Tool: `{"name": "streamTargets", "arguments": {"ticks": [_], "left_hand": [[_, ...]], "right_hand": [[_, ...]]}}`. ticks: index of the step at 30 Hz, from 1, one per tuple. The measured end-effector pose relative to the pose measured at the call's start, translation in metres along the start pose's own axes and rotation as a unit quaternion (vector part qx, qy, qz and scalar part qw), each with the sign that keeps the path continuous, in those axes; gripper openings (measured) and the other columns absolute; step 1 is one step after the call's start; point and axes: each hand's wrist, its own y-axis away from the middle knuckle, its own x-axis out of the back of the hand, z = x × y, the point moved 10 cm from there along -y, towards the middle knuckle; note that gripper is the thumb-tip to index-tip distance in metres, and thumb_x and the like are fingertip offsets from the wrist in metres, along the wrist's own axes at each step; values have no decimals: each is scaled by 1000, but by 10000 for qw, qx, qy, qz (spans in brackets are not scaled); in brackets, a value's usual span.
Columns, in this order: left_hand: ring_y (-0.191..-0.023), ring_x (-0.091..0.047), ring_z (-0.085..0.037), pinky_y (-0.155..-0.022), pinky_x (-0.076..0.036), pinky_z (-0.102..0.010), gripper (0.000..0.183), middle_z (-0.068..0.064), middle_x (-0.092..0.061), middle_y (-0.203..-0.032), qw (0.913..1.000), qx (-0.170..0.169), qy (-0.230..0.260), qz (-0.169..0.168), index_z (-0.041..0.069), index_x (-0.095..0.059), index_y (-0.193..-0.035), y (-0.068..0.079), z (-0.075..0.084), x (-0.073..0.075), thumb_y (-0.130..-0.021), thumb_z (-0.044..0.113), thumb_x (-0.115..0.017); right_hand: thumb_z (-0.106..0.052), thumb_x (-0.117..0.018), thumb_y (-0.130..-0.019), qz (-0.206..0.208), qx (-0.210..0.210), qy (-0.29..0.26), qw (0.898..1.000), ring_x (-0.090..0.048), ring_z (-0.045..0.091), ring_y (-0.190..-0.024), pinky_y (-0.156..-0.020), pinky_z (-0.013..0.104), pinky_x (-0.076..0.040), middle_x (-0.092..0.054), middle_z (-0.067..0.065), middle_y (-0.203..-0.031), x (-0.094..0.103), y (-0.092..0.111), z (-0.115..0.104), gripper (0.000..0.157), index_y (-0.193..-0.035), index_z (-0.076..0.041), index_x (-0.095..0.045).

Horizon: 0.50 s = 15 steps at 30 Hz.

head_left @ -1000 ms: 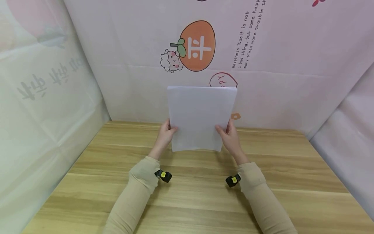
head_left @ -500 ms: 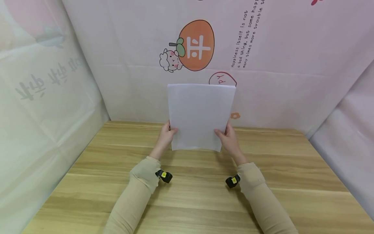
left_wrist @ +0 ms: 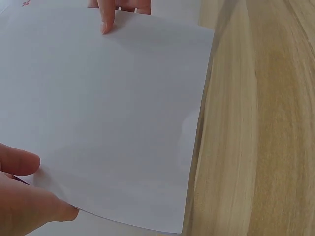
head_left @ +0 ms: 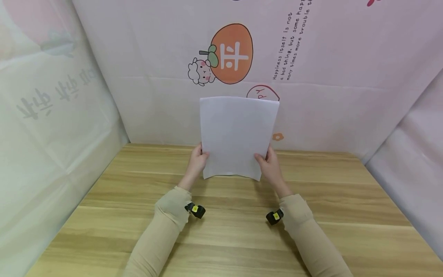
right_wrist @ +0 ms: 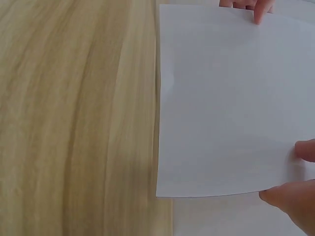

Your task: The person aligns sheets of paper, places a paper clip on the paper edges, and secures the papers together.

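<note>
Blank white paper [head_left: 237, 130], perhaps several sheets together, is held up between both hands in the head view. Its top edge bows slightly, and the lower edge curves too. My left hand [head_left: 197, 159] grips the left side, thumb on the near face and fingers behind. On the right side my right hand [head_left: 271, 165] pinches it the same way. The left wrist view shows the left thumb [left_wrist: 19, 161] pressed on the paper [left_wrist: 113, 108]. In the right wrist view the right thumb [right_wrist: 306, 150] lies on the sheet [right_wrist: 226, 98]. The fingers behind are mostly hidden.
Below the paper lies a wood-grain table [head_left: 235, 238]. A pale cloth backdrop [head_left: 155, 107] with printed cartoons and lettering hangs behind the table, and more cloth [head_left: 41, 154] covers the left side. Small black cameras [head_left: 195, 210] are strapped at both wrists.
The paper's top edge has risen slightly and now bows more, and its lower edge curves more. Both hands keep their hold at nearly the same place.
</note>
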Motion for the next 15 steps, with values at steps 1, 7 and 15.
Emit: {"name": "streamTargets", "arguments": {"ticks": [1, 7, 15], "left_hand": [[-132, -41, -33, -112, -29, -44, 44, -22, -45, -140, 10000, -10, 29, -7, -6, -41, -137, 1, 1, 0, -92, -7, -38], [-132, -40, -31, -113, -28, -44, 44, -19, -46, -141, 9998, -22, 180, -64, -4, -41, -138, 5, 7, -2, -94, -5, -38], [-133, -41, -30, -113, -28, -43, 45, -19, -46, -141, 9999, -26, 153, -27, -3, -40, -138, 7, 8, -2, -94, -5, -40]], "right_hand": [[10, -49, -92, -2, 5, -6, 10000, -50, 34, -119, -100, 39, -42, -49, 27, -129, 0, 0, -1, 42, -132, 8, -38], [8, -49, -93, 8, -25, -5, 10000, -49, 34, -120, -99, 36, -43, -48, 27, -131, 0, 1, -5, 42, -133, 8, -37], [7, -48, -94, -96, 25, -206, 9997, -43, 36, -128, -109, 48, -33, -44, 26, -135, -1, 2, -8, 45, -136, 8, -34]]}}
